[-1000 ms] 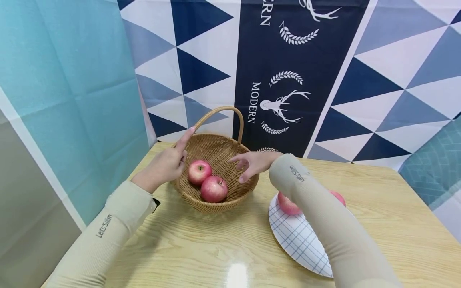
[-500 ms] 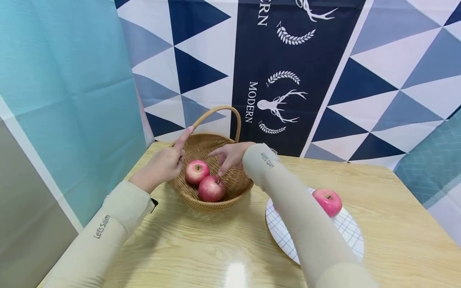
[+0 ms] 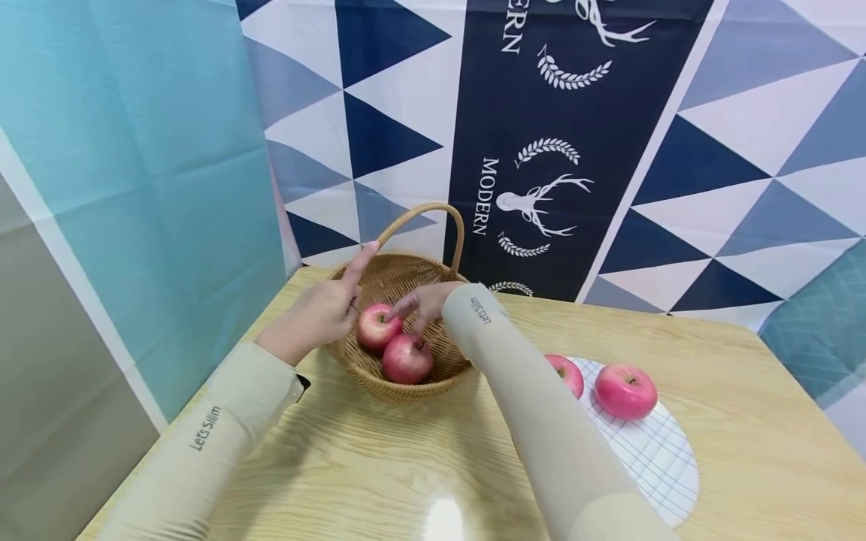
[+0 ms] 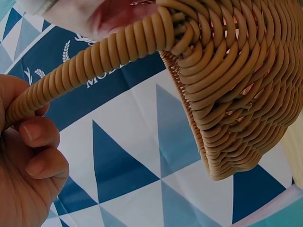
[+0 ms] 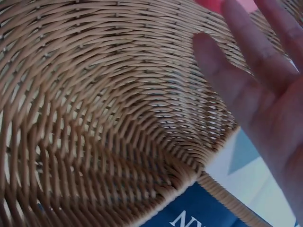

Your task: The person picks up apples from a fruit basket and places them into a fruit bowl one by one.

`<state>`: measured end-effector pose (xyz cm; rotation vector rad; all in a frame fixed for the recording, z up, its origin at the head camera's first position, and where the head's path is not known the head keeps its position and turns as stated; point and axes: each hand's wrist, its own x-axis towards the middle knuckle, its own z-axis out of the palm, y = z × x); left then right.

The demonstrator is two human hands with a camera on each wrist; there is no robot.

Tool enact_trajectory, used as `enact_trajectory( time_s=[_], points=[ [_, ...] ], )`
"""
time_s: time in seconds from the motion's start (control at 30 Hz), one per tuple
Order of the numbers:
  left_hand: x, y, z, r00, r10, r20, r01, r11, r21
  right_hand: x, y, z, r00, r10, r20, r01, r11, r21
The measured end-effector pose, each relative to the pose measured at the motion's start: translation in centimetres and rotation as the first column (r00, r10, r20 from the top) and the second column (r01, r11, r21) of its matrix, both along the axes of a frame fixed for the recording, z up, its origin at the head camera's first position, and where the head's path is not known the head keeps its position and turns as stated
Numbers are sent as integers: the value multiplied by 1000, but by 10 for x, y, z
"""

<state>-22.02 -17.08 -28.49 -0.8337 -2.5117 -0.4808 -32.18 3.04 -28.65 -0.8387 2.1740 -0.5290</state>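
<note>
A wicker basket (image 3: 399, 391) with a tall arched handle (image 3: 419, 210) stands on the table, two red apples inside. My left hand (image 3: 321, 315) grips the handle's left side. The left wrist view shows its fingers (image 4: 40, 132) curled round the wrapped cane. Over the basket's inside reaches my right hand (image 3: 433, 302), fingers spread and holding nothing. Its index finger overlaps the farther apple (image 3: 372, 334) in the head view; its thumb is close above the nearer apple (image 3: 408, 361). In the right wrist view, a fingertip (image 5: 232, 7) lies by a strip of red apple.
On the right, a white checked plate (image 3: 666, 466) carries a red apple (image 3: 625, 392) and another apple (image 3: 568, 373) partly hidden by my right sleeve (image 3: 534, 406). Behind the wooden table (image 3: 365, 481) hangs a patterned cloth (image 3: 399, 90). A teal cloth (image 3: 196, 188) hangs at left.
My right hand has moved left and lower into the basket, up to the farther apple. The right sleeve has shifted, uncovering more of the plate's apples. My left hand keeps its grip on the handle.
</note>
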Motion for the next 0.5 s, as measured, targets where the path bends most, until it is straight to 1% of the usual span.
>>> enact_trajectory(
  time_s=[0.07, 0.13, 0.23, 0.33, 0.37, 0.4, 0.47, 0.5],
  points=[
    [0, 0, 0, 1000, -3, -9, 3, 1000, 3, 0, -1, -2, 1000, -11, 16, 10, 999, 37],
    [0, 0, -1, 1000, -2, -3, 2, 1000, 5, 0, -2, -4, 999, -32, 26, 30, 997, 74],
    [0, 0, -1, 1000, 4, 12, -4, 1000, 5, 1, -3, -6, 996, -73, 53, 68, 993, 99],
    [1, -1, 0, 1000, 8, 22, -8, 1000, 2, 1, -6, -9, 995, -72, 66, 64, 991, 120],
    [1, -1, 0, 1000, 9, 25, -9, 1000, 2, 1, -7, -10, 996, -62, 66, 53, 991, 126],
    [1, -1, 0, 1000, 7, 27, -7, 1000, 4, 1, -8, -11, 998, -47, 48, 39, 989, 143],
    [1, -2, 0, 1000, 3, 24, -3, 1000, 5, 0, -10, -13, 998, -17, 55, 8, 988, 155],
    [0, -2, 0, 1000, -1, 18, 1, 1000, 8, 1, -10, -14, 999, -22, 49, 14, 986, 168]
  ],
)
